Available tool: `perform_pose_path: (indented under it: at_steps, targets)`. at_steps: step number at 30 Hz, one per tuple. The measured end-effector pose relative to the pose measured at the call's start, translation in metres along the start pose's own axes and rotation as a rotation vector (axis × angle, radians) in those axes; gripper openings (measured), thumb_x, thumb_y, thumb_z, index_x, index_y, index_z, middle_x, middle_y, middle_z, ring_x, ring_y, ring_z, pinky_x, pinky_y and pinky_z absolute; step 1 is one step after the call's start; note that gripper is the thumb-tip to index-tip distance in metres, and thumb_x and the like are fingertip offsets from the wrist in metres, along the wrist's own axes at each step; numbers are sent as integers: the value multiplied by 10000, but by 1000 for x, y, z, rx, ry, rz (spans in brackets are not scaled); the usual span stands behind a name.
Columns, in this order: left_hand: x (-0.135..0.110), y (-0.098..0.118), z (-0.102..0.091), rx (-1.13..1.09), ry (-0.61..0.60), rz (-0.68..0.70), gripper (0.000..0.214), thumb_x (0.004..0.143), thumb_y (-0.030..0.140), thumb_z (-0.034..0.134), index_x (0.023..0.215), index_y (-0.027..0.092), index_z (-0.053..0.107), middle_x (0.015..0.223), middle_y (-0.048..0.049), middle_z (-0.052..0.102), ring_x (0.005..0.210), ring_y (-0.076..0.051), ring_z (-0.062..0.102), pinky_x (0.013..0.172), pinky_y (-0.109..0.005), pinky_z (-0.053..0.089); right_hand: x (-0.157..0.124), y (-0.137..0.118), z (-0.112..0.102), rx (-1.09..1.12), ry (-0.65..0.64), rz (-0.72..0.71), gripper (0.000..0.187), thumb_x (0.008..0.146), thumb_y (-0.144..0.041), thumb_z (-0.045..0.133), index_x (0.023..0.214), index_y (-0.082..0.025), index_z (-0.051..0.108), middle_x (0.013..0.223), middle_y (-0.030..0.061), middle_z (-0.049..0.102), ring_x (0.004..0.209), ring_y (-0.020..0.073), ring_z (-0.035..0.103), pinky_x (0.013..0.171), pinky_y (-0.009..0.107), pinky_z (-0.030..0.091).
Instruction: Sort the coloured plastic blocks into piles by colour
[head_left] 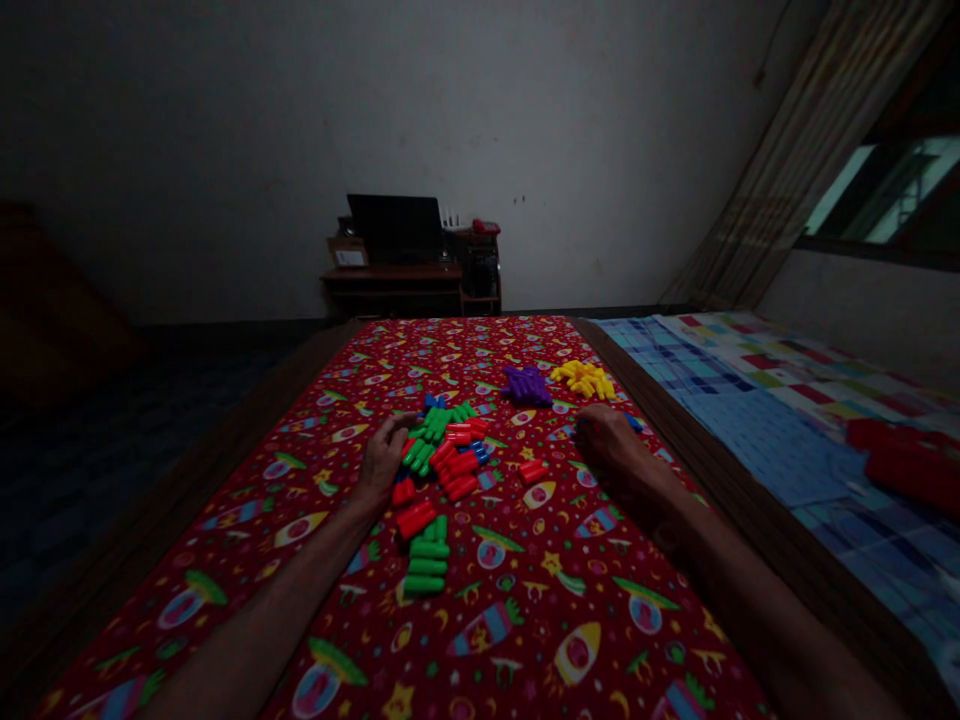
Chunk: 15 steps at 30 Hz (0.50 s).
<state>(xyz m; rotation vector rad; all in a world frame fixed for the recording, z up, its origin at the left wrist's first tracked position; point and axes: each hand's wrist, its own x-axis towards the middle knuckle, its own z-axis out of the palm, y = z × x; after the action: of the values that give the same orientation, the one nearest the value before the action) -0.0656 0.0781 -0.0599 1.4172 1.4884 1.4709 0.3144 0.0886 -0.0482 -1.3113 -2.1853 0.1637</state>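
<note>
Forearms come in from the near edge of a red rocket-print bedspread (pixel 487 655), the left forearm (pixel 277 600) and the right forearm (pixel 742 590) angling toward its middle. The left hand (pixel 382 458) sits against the left side of a loose heap of green, red and blue plastic blocks (pixel 444 445), closer to that heap than the other hand is. Its grip is curled, fingertips at the heap's edge, though from here I cannot tell whether it pinches anything. The right hand (pixel 611 445) rests knuckles up near the right edge of the bedspread, its grip curled and its fingers mostly hidden, so I cannot tell if it holds something; a small blue block (pixel 634 423) lies just beyond it. Two short red blocks (pixel 533 471) lie between the hands, nearer the right. Below the heap, a green stack (pixel 426 565) runs along the bed's length, its pieces lying crosswise, with a red pair (pixel 415 519) just above it. Further up lie a purple bundle (pixel 527 385) and a yellow bundle (pixel 583 378), side by side, near the far right of the bedspread.
</note>
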Motion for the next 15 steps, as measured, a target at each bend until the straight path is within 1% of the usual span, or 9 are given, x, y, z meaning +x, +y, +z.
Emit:
perform_pose_path:
  at_steps: [2, 4, 7, 9, 10, 12, 14, 15]
  targets:
    - [0, -1, 0, -3, 2, 7, 332, 705, 360, 510, 958, 190, 644, 1010, -69, 714, 988, -254, 621, 902, -371, 473, -5, 13, -12, -116, -53, 87, 253, 797, -117, 494, 961, -137, 686, 976, 121, 695, 886, 209, 618, 785, 289, 441]
    - [0, -3, 0, -6, 3, 12, 334, 712, 358, 508, 966, 192, 645, 1013, -67, 712, 997, -254, 620, 910, -372, 471, -7, 20, -21, -230, -85, 153, 282, 792, -141, 526, 1022, -141, 689, 1029, 131, 699, 934, 228, 631, 794, 291, 444]
    - [0, -5, 0, -10, 4, 15, 331, 718, 353, 508, 973, 194, 645, 1025, -69, 709, 1006, -255, 619, 913, -380, 471, -5, 24, -31, -350, -26, 220, 289, 863, -243, 505, 1069, -168, 693, 1037, 139, 705, 935, 247, 645, 780, 308, 450]
    - [0, -6, 1, -18, 4, 15, 329, 719, 348, 510, 975, 193, 645, 1038, -72, 706, 1008, -255, 619, 915, -381, 470, -4, 27, -33, -416, 15, 256, 318, 905, -319, 473, 1087, -171, 688, 1024, 153, 703, 944, 267, 641, 777, 328, 452]
    - [0, -6, 1, -22, 4, 15, 329, 719, 346, 509, 976, 192, 644, 1043, -74, 704, 1005, -253, 621, 912, -379, 472, -3, 29, -33, -445, 21, 269, 337, 909, -349, 477, 1110, -165, 676, 1026, 162, 698, 963, 278, 633, 786, 338, 453]
    - [0, -5, 2, -30, 3, 13, 330, 719, 345, 503, 976, 191, 642, 1045, -75, 704, 994, -249, 624, 906, -375, 474, -6, 34, -25, -472, -19, 284, 370, 897, -378, 513, 1156, -148, 643, 1030, 173, 687, 985, 288, 618, 802, 347, 453]
    - [0, -4, 2, -31, -1, 16, 330, 715, 342, 498, 972, 191, 640, 1036, -74, 706, 989, -247, 626, 904, -373, 474, -10, 40, -12, -464, -71, 286, 376, 887, -364, 531, 1170, -133, 622, 1031, 181, 674, 967, 284, 614, 813, 355, 456]
    - [0, -4, 1, -27, -6, 21, 327, 711, 340, 498, 965, 191, 641, 1029, -73, 708, 988, -246, 626, 905, -372, 473, -12, 42, -4, -451, -76, 280, 362, 890, -345, 521, 1161, -127, 621, 1041, 188, 663, 960, 283, 610, 821, 364, 457]
